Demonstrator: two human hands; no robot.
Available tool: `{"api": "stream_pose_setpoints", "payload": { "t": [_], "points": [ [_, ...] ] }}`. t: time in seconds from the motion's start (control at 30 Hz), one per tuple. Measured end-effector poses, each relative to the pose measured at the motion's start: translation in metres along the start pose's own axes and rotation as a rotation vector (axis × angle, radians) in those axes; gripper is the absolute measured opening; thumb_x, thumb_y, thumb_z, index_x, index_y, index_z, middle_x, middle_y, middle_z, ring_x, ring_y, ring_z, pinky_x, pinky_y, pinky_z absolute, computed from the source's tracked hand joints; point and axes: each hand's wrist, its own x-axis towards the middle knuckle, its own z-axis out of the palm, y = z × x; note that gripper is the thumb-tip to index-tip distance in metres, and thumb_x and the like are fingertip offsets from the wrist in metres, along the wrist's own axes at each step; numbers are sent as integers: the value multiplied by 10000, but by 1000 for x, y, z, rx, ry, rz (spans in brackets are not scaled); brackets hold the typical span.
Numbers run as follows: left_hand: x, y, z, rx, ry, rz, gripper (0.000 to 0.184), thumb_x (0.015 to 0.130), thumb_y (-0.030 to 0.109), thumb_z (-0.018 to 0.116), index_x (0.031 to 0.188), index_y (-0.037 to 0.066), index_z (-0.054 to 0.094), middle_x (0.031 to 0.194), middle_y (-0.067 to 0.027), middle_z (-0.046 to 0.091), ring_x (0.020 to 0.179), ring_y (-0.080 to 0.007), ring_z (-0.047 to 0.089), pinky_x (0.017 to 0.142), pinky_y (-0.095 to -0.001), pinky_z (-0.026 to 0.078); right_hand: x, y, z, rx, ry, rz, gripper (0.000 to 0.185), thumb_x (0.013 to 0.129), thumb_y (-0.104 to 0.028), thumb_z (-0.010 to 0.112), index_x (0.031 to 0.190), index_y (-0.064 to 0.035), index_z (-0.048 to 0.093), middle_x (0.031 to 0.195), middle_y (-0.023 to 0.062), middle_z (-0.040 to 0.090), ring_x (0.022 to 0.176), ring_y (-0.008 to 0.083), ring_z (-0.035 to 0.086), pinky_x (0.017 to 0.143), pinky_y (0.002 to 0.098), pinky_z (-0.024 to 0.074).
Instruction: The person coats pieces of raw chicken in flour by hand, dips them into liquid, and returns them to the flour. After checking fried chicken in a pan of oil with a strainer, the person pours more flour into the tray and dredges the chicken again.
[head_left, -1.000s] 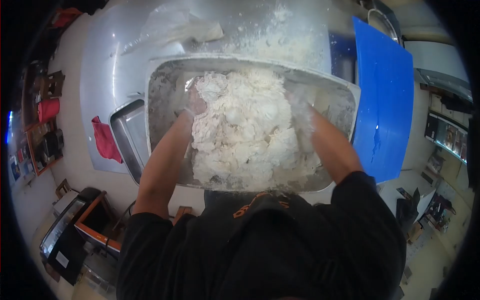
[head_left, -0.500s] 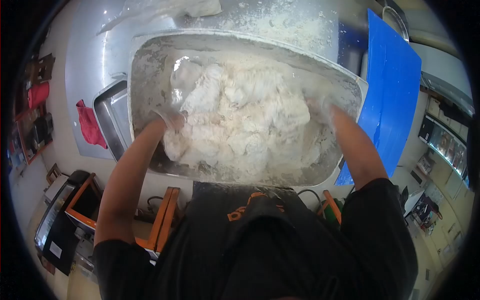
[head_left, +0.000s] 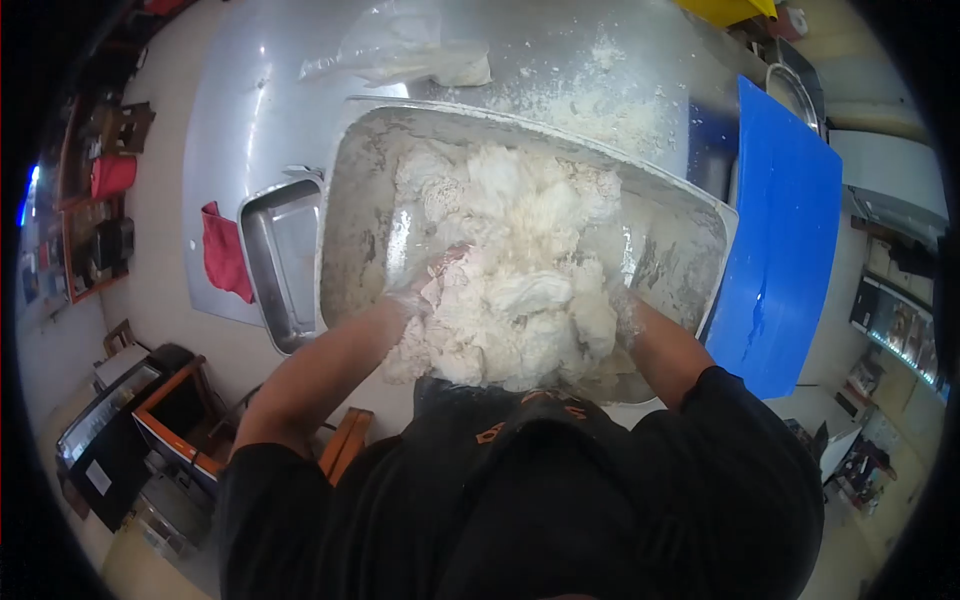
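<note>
A large metal tub (head_left: 365, 140) holds a heap of white flour-coated lumps (head_left: 530, 290); what lies under the flour cannot be made out. My left hand (head_left: 425, 283), dusted with flour, grips the left side of the heap, its fingers partly sunk among the lumps. On the opposite side, my right hand (head_left: 624, 308) presses against the heap, with its fingers hidden behind the lumps. The heap sits close to my body, at the tub's near wall.
Left of the tub stands a smaller steel pan (head_left: 262, 235) beside a red cloth (head_left: 226, 255). A clear plastic bag (head_left: 430, 62) and scattered flour (head_left: 610, 105) lie on the steel table (head_left: 235, 130) behind. A blue board (head_left: 775, 240) leans at the right.
Both hands have moved inward, and the lumps are bunched into a taller heap nearer my body. More bare tub floor shows at the left and right. The view has shifted.
</note>
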Motion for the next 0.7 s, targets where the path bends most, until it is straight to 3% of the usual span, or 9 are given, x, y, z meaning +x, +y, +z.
{"api": "stream_pose_setpoints", "payload": {
  "t": [0.1, 0.2, 0.3, 0.37, 0.47, 0.53, 0.63, 0.67, 0.7],
  "points": [
    [-25, 12, 47, 82, 89, 117, 385, 883, 117, 607, 1241, -10, 543, 1156, -126, 631, 1059, -246, 621, 929, -417, 515, -3, -19, -11, 142, 6, -125, 400, 876, -150, 567, 1261, -42, 545, 1356, 106, 481, 1260, 255, 452, 1014, 369, 430],
    [-40, 27, 67, 310, -9, 99, 379, 873, 106, 622, 1234, 9, 557, 1180, -128, 623, 1054, -250, 624, 913, -423, 524, -22, -42, -28, 284, -12, -256, 413, 869, -152, 581, 1263, -34, 543, 1367, 106, 471, 1266, 255, 446, 1013, 369, 433],
    [-46, 43, 54, 682, -429, 327, 382, 907, 74, 561, 1266, -35, 491, 1281, -200, 518, 1184, -290, 529, 987, -438, 481, -48, -62, -41, 421, -37, -362, 426, 862, -154, 594, 1265, -26, 541, 1378, 107, 461, 1272, 255, 441, 1012, 370, 437],
    [-68, 36, 109, 787, -215, 292, 430, 886, 132, 611, 1259, -45, 492, 1302, -202, 498, 1182, -298, 526, 979, -459, 477, -68, -71, -50, 488, -48, -400, 436, 857, -156, 603, 1266, -20, 540, 1385, 107, 455, 1275, 255, 437, 1011, 371, 439],
    [-67, 43, 82, 698, -343, 403, 630, 814, 399, 683, 1259, -14, 514, 1331, -159, 491, 1158, -299, 539, 961, -463, 461, -104, -73, -68, 591, -5, -368, 450, 850, -158, 617, 1268, -12, 537, 1395, 107, 445, 1281, 255, 431, 1010, 372, 442],
    [-93, 59, 90, 1532, -292, 832, 736, 784, 517, 670, 1276, -6, 506, 1338, -152, 492, 1147, -308, 547, 955, -448, 455, -118, -67, -86, 653, 69, -279, 460, 845, -159, 626, 1270, -7, 536, 1403, 108, 438, 1285, 254, 427, 1009, 373, 444],
    [-106, 71, 139, 1966, 639, 44, 425, 974, 352, 436, 1387, 250, 441, 1237, -143, 563, 1064, -263, 593, 944, -381, 467, -112, -47, -108, 695, 198, -78, 476, 838, -161, 640, 1272, 2, 534, 1413, 108, 428, 1291, 254, 422, 1008, 373, 448],
    [-95, 73, 131, 1999, 762, -44, 455, 958, 391, 445, 1378, 219, 446, 1250, -149, 556, 1087, -267, 579, 956, -382, 454, -98, -42, -112, 386, 229, 53, 477, 839, -161, 639, 1274, 1, 532, 1414, 109, 427, 1291, 253, 421, 1008, 373, 447],
    [-79, 74, 108, 2003, 750, -63, 493, 941, 431, 455, 1370, 187, 451, 1264, -155, 549, 1110, -270, 565, 968, -383, 441, -82, -35, -110, -10, 220, 175, 478, 839, -161, 638, 1275, 1, 530, 1415, 109, 426, 1292, 252, 420, 1009, 372, 447]
  ]
}}
